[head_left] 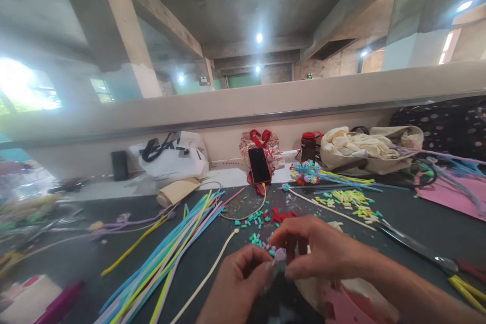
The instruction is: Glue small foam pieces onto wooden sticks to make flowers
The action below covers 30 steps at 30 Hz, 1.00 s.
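Note:
Both hands meet low in the view, just above the dark table. My left hand [245, 278] is closed, its thumb and fingertips pinched on a small round purple piece [280, 254]. My right hand [317, 248] arches over that piece from the other side. Its fingers are bent, with a gap between them and the thumb, and nothing shows gripped there. Just beyond the fingers lie small green pieces [256, 239] and red pieces [281, 215]. A cream stem with a knobbed end [218, 263] runs along the left hand. Pink and cream material [349, 304] shows beneath the right forearm.
Long coloured fuzzy stems [167, 258] spread on the left. A phone [259, 165] leans on a patterned bag, with a cable attached. Yellow cut pieces [347, 198] lie right of centre, near scissors [421, 250]. A red-lidded bottle [308, 147] stands by a cream bag [357, 144].

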Motion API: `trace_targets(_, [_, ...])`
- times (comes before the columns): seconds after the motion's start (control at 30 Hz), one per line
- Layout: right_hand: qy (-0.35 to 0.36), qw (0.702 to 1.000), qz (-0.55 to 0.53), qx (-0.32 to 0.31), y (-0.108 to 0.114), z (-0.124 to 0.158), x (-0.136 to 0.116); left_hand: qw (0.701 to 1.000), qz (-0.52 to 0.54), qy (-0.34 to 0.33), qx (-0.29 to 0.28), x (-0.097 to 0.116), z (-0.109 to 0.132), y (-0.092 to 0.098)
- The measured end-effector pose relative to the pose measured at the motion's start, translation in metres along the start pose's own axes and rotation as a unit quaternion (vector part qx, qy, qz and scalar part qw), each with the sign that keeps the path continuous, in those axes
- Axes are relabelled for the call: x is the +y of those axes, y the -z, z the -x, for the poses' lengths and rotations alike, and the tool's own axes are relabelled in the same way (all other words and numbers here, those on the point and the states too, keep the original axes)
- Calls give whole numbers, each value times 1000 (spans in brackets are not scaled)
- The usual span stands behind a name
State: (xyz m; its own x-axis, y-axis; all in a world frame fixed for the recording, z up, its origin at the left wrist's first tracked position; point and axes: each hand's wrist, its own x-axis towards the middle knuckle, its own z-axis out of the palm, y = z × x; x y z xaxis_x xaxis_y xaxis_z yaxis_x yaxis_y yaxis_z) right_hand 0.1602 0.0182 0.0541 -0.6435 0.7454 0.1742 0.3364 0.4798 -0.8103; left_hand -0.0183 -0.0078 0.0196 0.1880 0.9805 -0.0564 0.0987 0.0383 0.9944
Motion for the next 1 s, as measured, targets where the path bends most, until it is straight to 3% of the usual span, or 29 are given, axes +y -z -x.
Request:
trace_targets(0.23, [32,998,21,42,-5,-1,5,1000,-6,4,20,4,0,1])
trace_targets(1.0, [64,991,7,118,-10,-6,10,996,89,9,-4,-21,-12,4])
